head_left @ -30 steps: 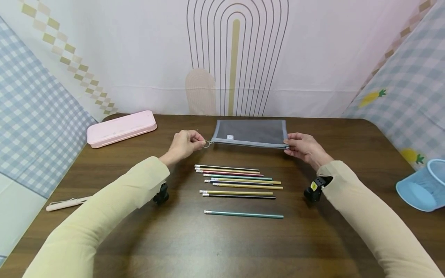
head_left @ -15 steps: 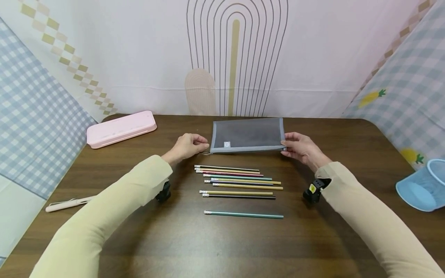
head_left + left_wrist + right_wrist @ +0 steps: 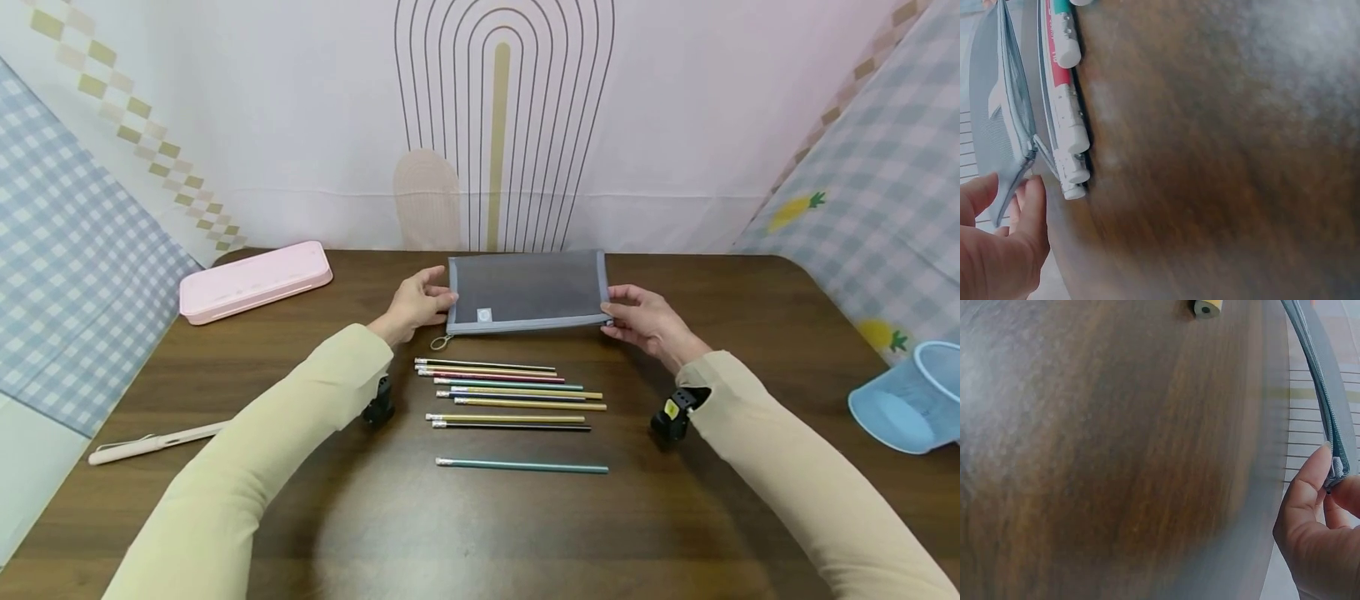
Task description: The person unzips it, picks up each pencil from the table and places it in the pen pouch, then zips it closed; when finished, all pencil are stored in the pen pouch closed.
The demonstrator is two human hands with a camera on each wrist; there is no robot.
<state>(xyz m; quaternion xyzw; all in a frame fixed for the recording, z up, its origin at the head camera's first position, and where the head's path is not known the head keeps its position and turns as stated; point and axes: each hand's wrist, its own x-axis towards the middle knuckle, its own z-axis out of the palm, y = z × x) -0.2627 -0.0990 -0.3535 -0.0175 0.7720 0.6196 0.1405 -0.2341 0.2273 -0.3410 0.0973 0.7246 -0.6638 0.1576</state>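
A grey mesh zipper pouch is held up at the back of the table, its zipper edge toward me. My left hand has its thumb over the pouch's left edge and its fingers behind; the left wrist view shows the pouch's side edge between thumb and fingers. A ring pull dangles from the left zipper corner. On the right, my hand pinches the other zipper corner, and the zipper end shows between its thumb and fingers in the right wrist view. Several eraser-tipped pencils lie in front.
A pink case lies at the back left, with a pale pen-like stick nearer me. A blue mesh cup lies tipped at the right edge. One teal pencil lies apart, closest to me. Behind the table hangs a patterned cloth.
The left hand has let go of the ring pull, which now hangs down, and moved to the pouch's left edge. The pouch shifted slightly left; the right hand kept its corner.
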